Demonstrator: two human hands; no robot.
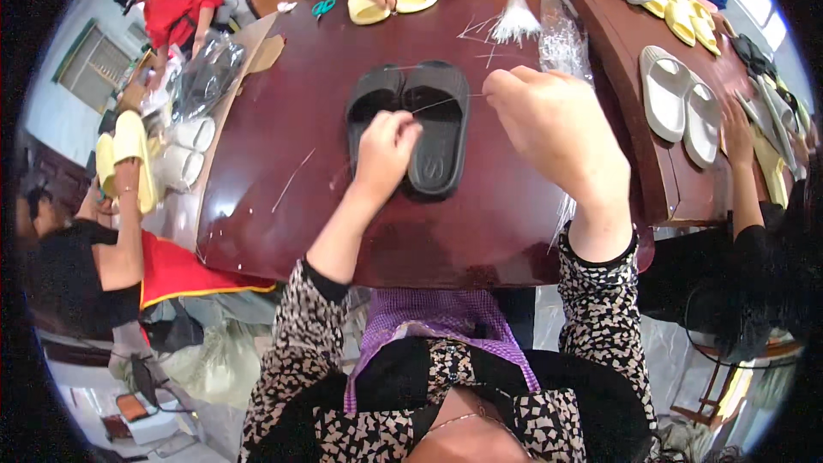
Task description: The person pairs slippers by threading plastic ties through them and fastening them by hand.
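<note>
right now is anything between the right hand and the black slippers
Nothing visible blocks it; only a thin pale strand crosses the gap between the right hand and the black slippers. The left hand lies left of that gap.

Matt black foam-like slippers [439, 150], glossy reddish-brown tabletop [274, 154], shiny plastic-looking strand bundle [517, 21], crinkly clear plastic bag [210, 69], cloth apron [429, 310]

The wide fisheye view looks down from head height. It faces the table [506, 244] from nearby.
</note>
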